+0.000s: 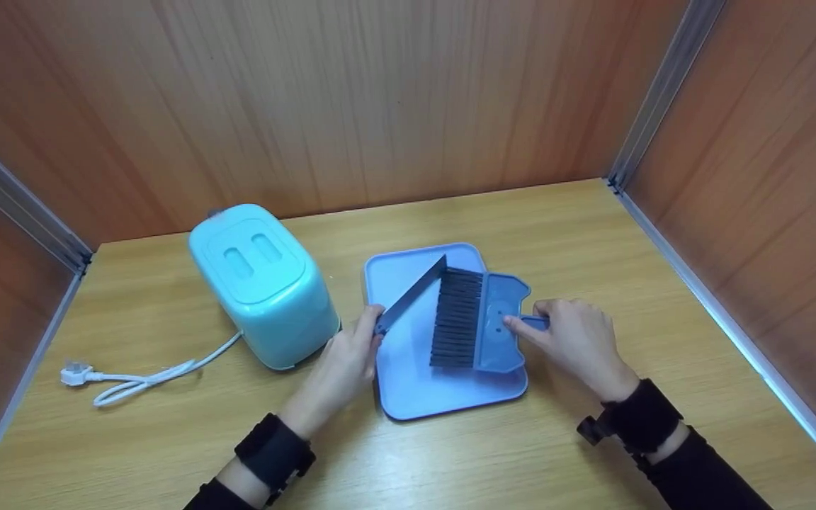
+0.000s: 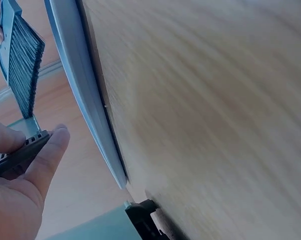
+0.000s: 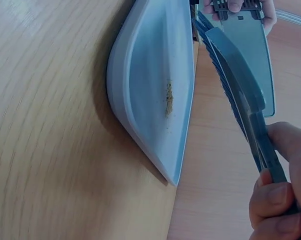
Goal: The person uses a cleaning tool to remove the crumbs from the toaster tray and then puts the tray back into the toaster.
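Note:
My left hand (image 1: 341, 365) pinches the end of a thin flat panel (image 1: 411, 294), which looks like a toaster's crumb tray, and holds it tilted above a blue tray (image 1: 408, 397). In my right hand (image 1: 578, 340) is the handle of a blue hand brush (image 1: 500, 322), its dark bristles pointing left over the blue tray. The bristles touch or nearly touch the panel's far end. A small line of brown crumbs (image 3: 169, 100) lies in the blue tray in the right wrist view. The panel's slotted end (image 2: 25, 150) shows between left thumb and fingers.
A turquoise toaster (image 1: 266, 283) with a covered top stands left of the blue tray, near my left hand. Its white cord (image 1: 160, 375) and plug (image 1: 76, 373) lie on the wooden table at left. Wooden panels (image 1: 380, 106) wall the back and both sides.

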A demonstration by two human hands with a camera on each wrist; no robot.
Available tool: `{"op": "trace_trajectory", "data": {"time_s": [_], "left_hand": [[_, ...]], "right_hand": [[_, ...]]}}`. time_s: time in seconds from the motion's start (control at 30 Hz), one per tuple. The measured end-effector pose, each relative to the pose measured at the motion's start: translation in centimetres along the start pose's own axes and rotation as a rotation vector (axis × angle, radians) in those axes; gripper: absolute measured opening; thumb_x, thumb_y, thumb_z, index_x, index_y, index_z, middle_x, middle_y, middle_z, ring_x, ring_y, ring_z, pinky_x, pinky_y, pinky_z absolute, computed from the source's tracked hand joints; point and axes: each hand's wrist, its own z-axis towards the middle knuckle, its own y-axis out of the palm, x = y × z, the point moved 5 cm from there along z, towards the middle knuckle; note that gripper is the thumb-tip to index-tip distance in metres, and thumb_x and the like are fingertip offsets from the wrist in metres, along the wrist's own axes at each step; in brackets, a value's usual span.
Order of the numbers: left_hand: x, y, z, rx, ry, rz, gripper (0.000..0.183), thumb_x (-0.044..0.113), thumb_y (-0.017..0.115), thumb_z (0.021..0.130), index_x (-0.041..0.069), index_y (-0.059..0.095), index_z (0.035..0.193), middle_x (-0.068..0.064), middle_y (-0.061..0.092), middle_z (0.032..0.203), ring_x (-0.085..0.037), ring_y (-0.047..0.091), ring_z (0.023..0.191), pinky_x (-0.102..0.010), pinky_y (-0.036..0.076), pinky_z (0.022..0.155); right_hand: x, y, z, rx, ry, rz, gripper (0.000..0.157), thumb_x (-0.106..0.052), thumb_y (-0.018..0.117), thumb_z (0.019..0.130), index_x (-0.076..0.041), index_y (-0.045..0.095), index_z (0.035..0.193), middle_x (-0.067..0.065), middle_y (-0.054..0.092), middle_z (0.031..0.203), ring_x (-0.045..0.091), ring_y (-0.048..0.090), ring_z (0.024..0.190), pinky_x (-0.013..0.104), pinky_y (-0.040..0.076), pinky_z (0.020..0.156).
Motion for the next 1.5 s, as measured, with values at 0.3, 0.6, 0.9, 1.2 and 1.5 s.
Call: {"op": "trace_trajectory", "data": {"time_s": [0.3,0.6,0.9,1.2,1.5], "left_hand": [[0.3,-0.1,-0.2,0.047,0.076,0.03,0.032,0.0,0.057,0.109,0.004,0.049,0.139,-0.012,0.071,0.101,-0.02,0.071,0.083,-0.03,0.065,0.067],[-0.3,0.0,0.0,0.012,-0.018,0.056,0.031,0.002,0.054,0.111,0.007,0.049,0.14,-0.015,0.072,0.113,-0.024,0.075,0.096,-0.037,0.068,0.083],[0.0,-0.1,0.1,0.035,0.025,0.033,0.03,0.002,0.055,0.11,0.009,0.05,0.139,-0.013,0.071,0.107,-0.023,0.074,0.09,-0.034,0.067,0.077],[0.1,0.0,0.0,0.043,0.049,0.02,0.029,0.001,0.057,0.109,0.005,0.05,0.137,-0.013,0.07,0.101,-0.021,0.071,0.082,-0.031,0.065,0.066],[-0.3,0.0,0.0,0.022,-0.021,-0.032,0.031,0.0,0.059,0.107,0.005,0.049,0.136,-0.014,0.071,0.104,-0.021,0.069,0.085,-0.032,0.065,0.07]], "right_hand": [[0.1,0.7,-0.4,-0.022,-0.016,0.019,0.065,-0.068,0.072,0.094,-0.023,0.037,0.063,-0.011,0.023,0.062,0.01,0.025,0.056,0.027,0.016,0.053],[-0.5,0.7,-1.0,-0.106,-0.039,0.042,0.064,-0.07,0.071,0.093,-0.023,0.039,0.063,-0.01,0.024,0.062,0.01,0.027,0.055,0.026,0.018,0.055],[-1.6,0.9,-0.9,-0.124,-0.081,0.036,0.062,-0.069,0.071,0.094,-0.021,0.044,0.064,-0.01,0.025,0.061,0.01,0.027,0.054,0.025,0.018,0.055],[0.1,0.5,-0.4,-0.044,-0.014,-0.004,0.063,-0.067,0.072,0.095,-0.02,0.044,0.063,-0.009,0.025,0.061,0.012,0.03,0.054,0.027,0.019,0.055],[0.9,-1.3,-0.1,0.078,0.013,-0.003,0.061,-0.065,0.072,0.095,-0.018,0.047,0.065,-0.008,0.025,0.062,0.011,0.027,0.053,0.027,0.016,0.051]]}}
